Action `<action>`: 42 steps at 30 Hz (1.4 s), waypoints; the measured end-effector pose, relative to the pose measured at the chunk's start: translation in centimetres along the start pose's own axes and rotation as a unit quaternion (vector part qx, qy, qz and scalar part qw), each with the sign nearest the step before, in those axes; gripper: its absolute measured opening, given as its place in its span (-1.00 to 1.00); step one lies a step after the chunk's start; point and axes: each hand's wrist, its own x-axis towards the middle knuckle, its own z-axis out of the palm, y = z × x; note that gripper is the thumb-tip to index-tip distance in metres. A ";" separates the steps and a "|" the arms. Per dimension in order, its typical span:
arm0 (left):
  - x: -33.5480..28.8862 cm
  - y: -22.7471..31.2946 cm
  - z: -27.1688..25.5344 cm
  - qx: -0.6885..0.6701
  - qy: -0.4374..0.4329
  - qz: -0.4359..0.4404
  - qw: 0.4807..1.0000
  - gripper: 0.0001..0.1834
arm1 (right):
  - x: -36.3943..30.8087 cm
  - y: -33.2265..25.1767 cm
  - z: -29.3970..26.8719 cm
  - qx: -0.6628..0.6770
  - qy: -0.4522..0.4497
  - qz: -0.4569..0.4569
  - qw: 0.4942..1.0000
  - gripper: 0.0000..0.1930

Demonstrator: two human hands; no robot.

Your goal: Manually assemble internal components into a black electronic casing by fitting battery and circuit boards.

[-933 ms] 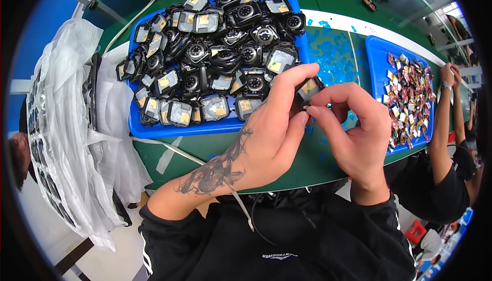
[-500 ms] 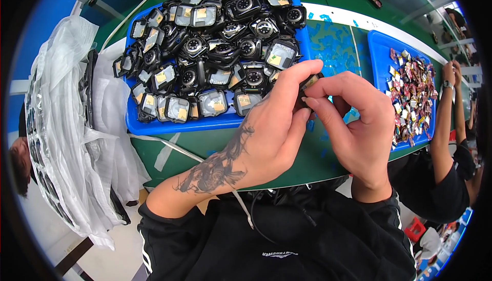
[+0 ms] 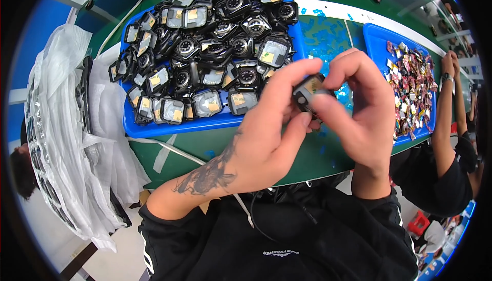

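A black smartwatch case (image 3: 303,93) is held up over the table, its inner side with a tan sticker partly showing. My left hand (image 3: 274,122) grips it from the left, thumb below and forefinger stretched along the far side. From the right, my right hand (image 3: 364,112) bends over the same case, forefinger curled at its edge and thumb across its face. The thumb tip is smeared by motion, and fingers cover much of the case. Just beyond my left hand, similar watch cases (image 3: 209,103) are heaped in a large blue tray (image 3: 189,128).
To the right stands another blue tray (image 3: 373,39) full of small parts (image 3: 410,94). Small blue film pieces (image 3: 328,37) lie scattered between the trays on the green table. White wrapping sheets (image 3: 66,127) hang at the left. Another person's arm (image 3: 445,122) reaches in at the far right.
The watch case has tilted so more of its inner side shows. My right hand's forefinger has risen and its thumb has shifted over the case. The whole view has shifted slightly.
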 end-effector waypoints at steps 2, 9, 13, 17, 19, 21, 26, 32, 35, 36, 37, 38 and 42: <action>0.5 1.0 -0.1 -0.092 0.006 -0.042 0.995 -0.40 | -0.8 -0.1 -0.9 0.237 0.032 0.062 0.969 -0.64; 0.5 0.6 -0.6 -0.124 0.038 -0.031 0.991 -0.46 | -2.3 0.1 -0.5 0.187 0.052 0.111 0.975 -0.79; 0.6 0.7 -0.7 0.131 0.027 0.056 0.989 -0.63 | -1.8 -0.3 -0.6 0.191 0.026 0.129 0.973 -0.86; 1.3 0.3 -1.5 0.470 0.056 0.270 0.839 -0.60 | -1.7 0.2 -0.9 0.289 -0.040 0.210 0.933 -0.89; 1.3 0.3 -1.5 0.465 0.056 0.267 0.842 -0.59 | -1.5 0.6 -1.4 0.309 -0.053 0.216 0.924 -0.89; 1.3 0.0 -1.9 0.475 0.044 0.283 0.832 -0.58 | -1.5 0.4 -1.4 0.327 -0.065 0.223 0.916 -0.89; 1.1 -0.1 -2.2 0.485 0.024 0.288 0.825 -0.57 | -1.4 -0.2 -0.5 0.119 0.020 0.089 0.989 -0.86; 1.1 0.6 -1.4 0.490 0.042 0.249 0.834 -0.58 | -0.5 0.0 -1.7 -0.034 -0.006 -0.035 0.999 -0.90; 1.0 0.9 -1.5 0.482 0.032 0.247 0.840 -0.57 | -0.3 -0.4 -1.8 -0.041 -0.009 -0.022 0.999 -0.91; 0.9 1.3 -1.5 0.495 0.016 0.234 0.837 -0.58 | -0.3 -0.6 -1.7 -0.008 -0.001 0.034 0.999 -0.92; 0.8 1.5 -1.6 0.508 0.001 0.221 0.833 -0.57 | -0.2 -0.6 -1.8 -0.008 -0.001 0.034 0.999 -0.92; 0.7 1.5 -1.7 0.508 0.000 0.220 0.833 -0.57 | -0.1 -0.5 -2.0 0.003 -0.019 0.043 0.999 -0.93; 0.5 1.7 -1.7 0.527 -0.017 0.240 0.815 -0.57 | -0.1 -1.3 -2.6 0.094 -0.073 0.163 0.979 -0.93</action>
